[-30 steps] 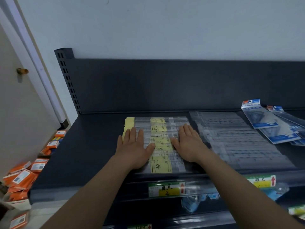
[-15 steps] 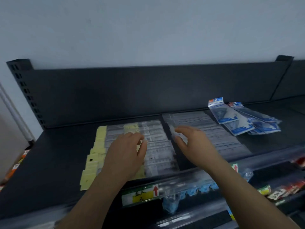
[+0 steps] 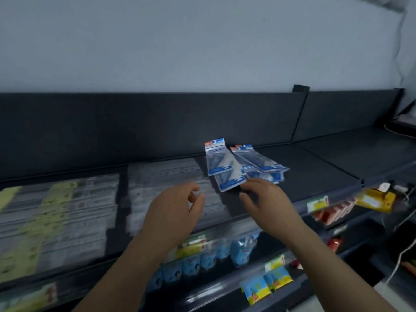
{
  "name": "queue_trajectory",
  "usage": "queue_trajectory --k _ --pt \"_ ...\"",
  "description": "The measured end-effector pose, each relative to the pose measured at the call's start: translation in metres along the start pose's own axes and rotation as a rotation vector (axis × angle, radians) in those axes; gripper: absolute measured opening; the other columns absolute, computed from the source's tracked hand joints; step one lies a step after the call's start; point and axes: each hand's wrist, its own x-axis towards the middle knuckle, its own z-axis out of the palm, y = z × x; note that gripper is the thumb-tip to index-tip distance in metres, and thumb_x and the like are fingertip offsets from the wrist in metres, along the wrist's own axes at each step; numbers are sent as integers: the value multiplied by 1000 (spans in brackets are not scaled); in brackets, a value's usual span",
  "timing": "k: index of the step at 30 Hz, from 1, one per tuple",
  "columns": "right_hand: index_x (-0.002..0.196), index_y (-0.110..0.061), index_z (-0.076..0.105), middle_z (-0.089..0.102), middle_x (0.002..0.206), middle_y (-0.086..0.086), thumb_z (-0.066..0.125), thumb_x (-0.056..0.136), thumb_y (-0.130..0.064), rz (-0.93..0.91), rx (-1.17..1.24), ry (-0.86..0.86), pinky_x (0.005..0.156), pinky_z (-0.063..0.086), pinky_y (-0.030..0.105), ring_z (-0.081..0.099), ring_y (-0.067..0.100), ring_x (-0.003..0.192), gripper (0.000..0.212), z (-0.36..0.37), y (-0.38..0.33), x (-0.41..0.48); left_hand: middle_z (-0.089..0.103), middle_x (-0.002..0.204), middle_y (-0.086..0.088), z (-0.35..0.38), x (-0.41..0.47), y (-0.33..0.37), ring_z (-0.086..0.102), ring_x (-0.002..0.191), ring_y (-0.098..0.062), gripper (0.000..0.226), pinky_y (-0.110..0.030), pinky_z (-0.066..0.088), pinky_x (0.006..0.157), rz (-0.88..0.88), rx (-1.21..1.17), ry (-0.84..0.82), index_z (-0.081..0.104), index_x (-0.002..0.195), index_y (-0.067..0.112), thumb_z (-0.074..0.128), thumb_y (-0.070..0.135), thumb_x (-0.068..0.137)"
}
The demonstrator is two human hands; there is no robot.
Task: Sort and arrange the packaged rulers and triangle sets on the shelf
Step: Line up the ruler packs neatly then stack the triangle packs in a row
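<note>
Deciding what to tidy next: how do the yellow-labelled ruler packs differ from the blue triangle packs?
The ruler packs lie in neat parallel rows; the triangle packs are fanned and overlapping. Ruler packs carry yellow labels, triangle packs blue print. Both lie flat on the dark shelf.

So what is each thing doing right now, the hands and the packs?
blue packs: flat, fanned in a messy overlapping pile.
clear packs: flat, in rows.
yellow packs: flat, overlapping, blurred.
left hand: loosely curled, empty, over the clear packs.
right hand: open, fingertips at the blue packs; touch unclear.
</note>
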Motion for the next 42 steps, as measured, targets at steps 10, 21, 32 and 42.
queue_trajectory --k 10,21,32,42 --pt "116 -10 67 65 118 8 53 95 -23 60 45 -53 92 47 36 59 24 109 28 -24 97 64 64 90 -5 80 118 32 58 84 -24 24 -31 43 69 -161 145 -48 62 91 11 46 29 95" --pt "119 -18 57 59 106 -2 64 82 -55 332 169 -364 66 45 25 57 14 90 53 3 159 167 62 115 -11 124 236 14 60 103 -25 42 -33 50 91 -641 -20 -386 64 110 7 67 39 85" --pt "95 -19 59 64 88 -6 78 78 -30 354 525 -427 57 46 20 61 6 76 28 14 187 196 61 116 -12 127 248 6 59 102 -25 63 -31 49 79 -779 -155 -339 57 119 -2 82 32 73" --pt "92 -12 58 65 84 3 54 93 -24 300 600 -370 54 45 25 61 13 69 12 6 233 211 68 101 0 131 207 66 64 89 -16 12 -30 49 70 -630 -444 109 62 105 19 56 17 95"
